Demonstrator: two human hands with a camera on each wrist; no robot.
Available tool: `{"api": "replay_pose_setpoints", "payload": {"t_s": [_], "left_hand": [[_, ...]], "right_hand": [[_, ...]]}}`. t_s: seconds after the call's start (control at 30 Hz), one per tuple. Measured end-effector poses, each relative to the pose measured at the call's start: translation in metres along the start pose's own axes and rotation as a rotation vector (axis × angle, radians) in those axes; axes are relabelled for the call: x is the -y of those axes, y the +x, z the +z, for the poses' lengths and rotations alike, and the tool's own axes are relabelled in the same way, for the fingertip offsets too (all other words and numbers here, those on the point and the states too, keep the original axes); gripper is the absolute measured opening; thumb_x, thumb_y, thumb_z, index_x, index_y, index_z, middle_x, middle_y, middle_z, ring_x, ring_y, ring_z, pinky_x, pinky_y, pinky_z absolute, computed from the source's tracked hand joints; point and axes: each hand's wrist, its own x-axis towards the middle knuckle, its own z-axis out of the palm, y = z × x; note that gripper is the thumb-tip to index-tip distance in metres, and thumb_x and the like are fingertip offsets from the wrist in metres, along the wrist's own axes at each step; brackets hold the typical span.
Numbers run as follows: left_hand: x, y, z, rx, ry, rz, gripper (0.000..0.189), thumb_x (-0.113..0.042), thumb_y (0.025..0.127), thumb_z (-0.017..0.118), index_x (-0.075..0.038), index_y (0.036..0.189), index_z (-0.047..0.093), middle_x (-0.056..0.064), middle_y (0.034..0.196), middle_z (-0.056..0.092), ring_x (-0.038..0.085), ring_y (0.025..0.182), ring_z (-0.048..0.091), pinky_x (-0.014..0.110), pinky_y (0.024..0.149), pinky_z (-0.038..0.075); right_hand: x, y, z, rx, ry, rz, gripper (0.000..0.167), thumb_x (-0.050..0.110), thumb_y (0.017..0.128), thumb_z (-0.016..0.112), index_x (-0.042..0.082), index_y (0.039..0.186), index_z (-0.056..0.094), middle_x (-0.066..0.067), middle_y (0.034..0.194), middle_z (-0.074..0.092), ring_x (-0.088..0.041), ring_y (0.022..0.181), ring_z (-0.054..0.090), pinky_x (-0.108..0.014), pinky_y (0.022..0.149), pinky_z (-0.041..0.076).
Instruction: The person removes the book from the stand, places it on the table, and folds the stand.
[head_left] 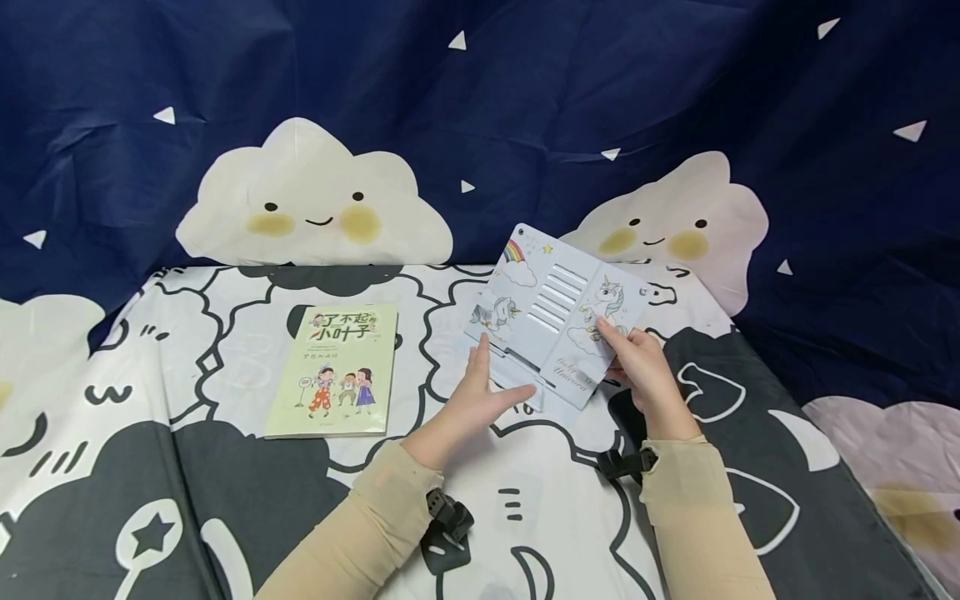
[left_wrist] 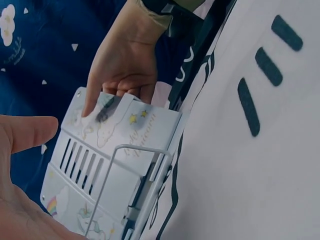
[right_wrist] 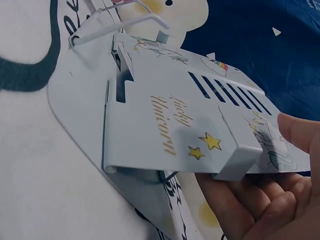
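Right-hand grip: right hand (head_left: 641,367) holds the folding book stand (head_left: 557,333) by its right panel edge, thumb flat on the printed face and fingers curled behind — a hold that presumably keeps the panel raised and steady without covering its lower ledge.
Left-hand grip: left hand (head_left: 480,392) is spread wide, thumb well apart from the straight fingers, and has hold of nothing; it lies at the stand's lower left edge, probably to guide or brace that side. Contact cannot be confirmed.
Stand position: in front of the person, right of centre, turned askew over the cloth; the slotted unicorn panel is tilted up from its base plate (right_wrist: 80,107), to which it appears hinged.
Wire page holder (left_wrist: 142,148): projects from the lower edge, likely shaped to retain pages.
Paperback (head_left: 333,350): green cover, closed, face up, well apart to the left of the stand — a placement that seems to leave both hands free working room.
Support surface: sheep-print cloth (head_left: 517,462), under both articles.
Background: navy curtain (head_left: 525,100) with smiling clouds and small white triangles, behind the cloth.
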Motion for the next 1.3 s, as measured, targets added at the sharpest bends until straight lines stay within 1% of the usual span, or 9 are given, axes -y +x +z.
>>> {"api": "replay_pose_setpoints", "payload": {"t_s": [0.17,0.3,0.43,0.63,0.83,0.97,1.1,1.2,1.3], "left_hand": [[0.002,0.002,-0.003,-0.005,-0.01,-0.011,0.104,-0.034,0.088,0.07,-0.01,0.16,-0.002,0.023,0.165,-0.004,0.038,0.154,-0.001,0.059,0.123,0.007],[0.003,0.003,-0.005,-0.01,-0.011,-0.021,0.104,-0.035,0.089,0.07,-0.011,0.16,-0.001,0.022,0.165,-0.004,0.038,0.154,-0.002,0.06,0.122,0.007],[0.005,0.004,-0.007,-0.015,0.003,-0.024,0.103,-0.035,0.089,0.07,-0.011,0.16,0.0,0.022,0.165,-0.006,0.038,0.154,-0.002,0.06,0.122,0.007],[0.006,0.006,-0.009,-0.037,0.001,-0.02,0.101,-0.033,0.089,0.07,-0.009,0.16,0.001,0.023,0.165,-0.004,0.039,0.153,0.0,0.059,0.123,0.007],[0.007,0.007,-0.013,-0.051,0.008,-0.024,0.101,-0.034,0.09,0.069,-0.009,0.16,0.002,0.021,0.166,-0.003,0.037,0.154,0.001,0.057,0.123,0.007],[0.009,0.008,-0.015,-0.058,0.013,-0.027,0.101,-0.034,0.09,0.069,-0.009,0.16,0.002,0.02,0.166,-0.003,0.037,0.154,0.001,0.057,0.123,0.007],[0.011,0.011,-0.016,-0.067,0.018,-0.012,0.1,-0.032,0.09,0.069,-0.006,0.16,0.002,0.022,0.166,-0.003,0.038,0.154,0.001,0.057,0.123,0.006],[0.011,0.011,-0.017,-0.076,0.014,-0.01,0.1,-0.031,0.089,0.069,-0.006,0.16,0.003,0.022,0.166,-0.003,0.038,0.154,0.001,0.057,0.124,0.006],[0.012,0.012,-0.018,-0.087,0.003,-0.016,0.101,-0.03,0.089,0.07,-0.006,0.16,0.003,0.021,0.166,-0.003,0.037,0.154,0.001,0.056,0.124,0.007]], "right_hand": [[0.001,-0.002,0.001,0.035,0.003,-0.013,0.041,0.046,0.097,0.06,0.006,0.108,0.055,0.015,0.071,0.066,-0.001,0.064,0.064,-0.017,0.062,0.053],[0.002,-0.003,0.002,0.073,0.028,-0.032,0.04,0.043,0.096,0.061,0.006,0.11,0.056,0.015,0.072,0.069,-0.001,0.067,0.067,-0.018,0.063,0.055],[0.002,-0.003,0.002,0.129,0.059,-0.049,0.033,0.038,0.097,0.062,0.008,0.109,0.057,0.014,0.075,0.071,-0.003,0.07,0.069,-0.02,0.065,0.056],[0.003,-0.004,0.003,0.2,0.085,-0.089,0.02,0.034,0.097,0.063,0.016,0.105,0.062,0.013,0.082,0.074,-0.005,0.076,0.072,-0.023,0.068,0.059],[0.003,-0.006,0.006,0.245,0.083,-0.117,0.016,0.03,0.097,0.064,0.017,0.106,0.064,0.012,0.085,0.075,-0.007,0.079,0.073,-0.025,0.069,0.06],[0.003,-0.007,0.007,0.264,0.08,-0.135,0.016,0.028,0.097,0.065,0.016,0.108,0.065,0.011,0.087,0.075,-0.009,0.079,0.073,-0.026,0.069,0.06],[0.003,-0.008,0.009,0.277,0.06,-0.147,0.017,0.026,0.097,0.064,0.017,0.111,0.062,0.011,0.09,0.074,-0.01,0.08,0.073,-0.027,0.068,0.06],[0.004,-0.01,0.011,0.283,0.042,-0.149,0.021,0.026,0.097,0.065,0.016,0.115,0.06,0.011,0.092,0.073,-0.011,0.081,0.073,-0.029,0.068,0.061],[0.005,-0.01,0.012,0.294,0.027,-0.156,0.03,0.027,0.097,0.065,0.011,0.121,0.058,0.011,0.094,0.073,-0.012,0.083,0.073,-0.03,0.07,0.061]]}}
